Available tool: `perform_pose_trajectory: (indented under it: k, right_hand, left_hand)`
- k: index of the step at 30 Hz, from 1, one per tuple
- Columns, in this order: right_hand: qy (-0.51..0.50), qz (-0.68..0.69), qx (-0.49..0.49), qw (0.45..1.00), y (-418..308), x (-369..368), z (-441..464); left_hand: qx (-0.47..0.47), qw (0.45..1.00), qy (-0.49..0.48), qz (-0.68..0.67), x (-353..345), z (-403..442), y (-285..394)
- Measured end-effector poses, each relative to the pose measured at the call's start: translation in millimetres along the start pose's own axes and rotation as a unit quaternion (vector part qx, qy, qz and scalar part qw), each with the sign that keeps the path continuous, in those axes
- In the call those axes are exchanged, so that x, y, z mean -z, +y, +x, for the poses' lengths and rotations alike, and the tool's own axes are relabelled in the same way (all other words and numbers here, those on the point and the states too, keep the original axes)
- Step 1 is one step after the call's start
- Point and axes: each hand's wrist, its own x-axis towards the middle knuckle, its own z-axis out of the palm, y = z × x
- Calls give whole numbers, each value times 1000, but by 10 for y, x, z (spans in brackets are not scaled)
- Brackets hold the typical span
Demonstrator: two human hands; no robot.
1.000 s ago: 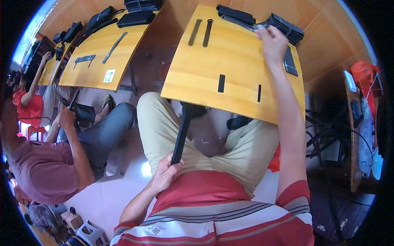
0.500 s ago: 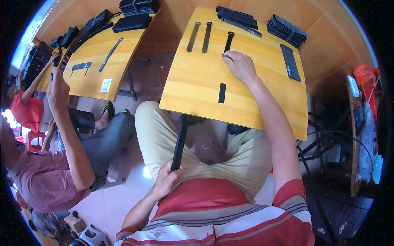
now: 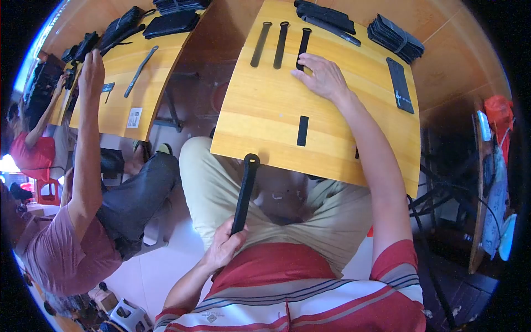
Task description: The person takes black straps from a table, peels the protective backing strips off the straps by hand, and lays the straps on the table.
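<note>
My left hand (image 3: 225, 243) is closed round the lower end of a bundle of black straps (image 3: 245, 191), held over my lap with its holed end up near the table edge. My right hand (image 3: 323, 77) is over the wooden table, fingers apart, at the lower end of a black strap (image 3: 305, 41). Left of it lie another black strap (image 3: 281, 45) and a grey-black strap (image 3: 261, 45), side by side. A short black piece (image 3: 302, 131) lies nearer the front edge, and a wider labelled black strip (image 3: 399, 86) lies at the right.
Stacks of black straps (image 3: 395, 39) and a black pile (image 3: 324, 16) stand at the back of the table (image 3: 238, 122). On the left, a co-worker (image 3: 74, 232) reaches over a second table (image 3: 116, 119). A shelf with a red bag (image 3: 498, 113) is at the far right.
My right hand has come from the stack at the back right to the middle, where a third strap now lies beside the other two. The co-worker's arm has risen over their table.
</note>
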Motion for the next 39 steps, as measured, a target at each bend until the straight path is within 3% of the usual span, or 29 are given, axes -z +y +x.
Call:
perform_pose_trajectory:
  k: [3, 9, 15, 22, 24, 29, 33, 39]
  right_hand:
    - [-7, -1, 3, 1000, 2, -20, 29]
    - [-24, -3, 10, 1000, 38, -55, 92]
    - [-18, 3, -21, 1000, -29, -16, 52]
    - [44, 17, -8, 999, -496, 347, -420]
    - [74, 85, 55, 992, -899, 544, -748]
    - [-24, 338, 171, 925, -1982, 781, -1657]
    - [109, 330, 125, 929, -2214, 432, -2029]
    - [128, 344, 121, 922, -2170, 448, -2103]
  left_hand:
    - [5, 1000, -4, -4, -8, 6, 41]
    - [-92, 992, -54, -65, -5, 39, 108]
    - [-107, 991, -66, -34, 5, 65, 118]
    - [-105, 987, -24, -117, -99, 128, 208]
    - [-112, 984, -18, -138, -127, 188, 247]
    - [-132, 957, 17, -258, -282, 312, 415]
    - [-161, 944, 4, -288, -333, 334, 336]
    - [-147, 941, -38, -303, -398, 241, 392]
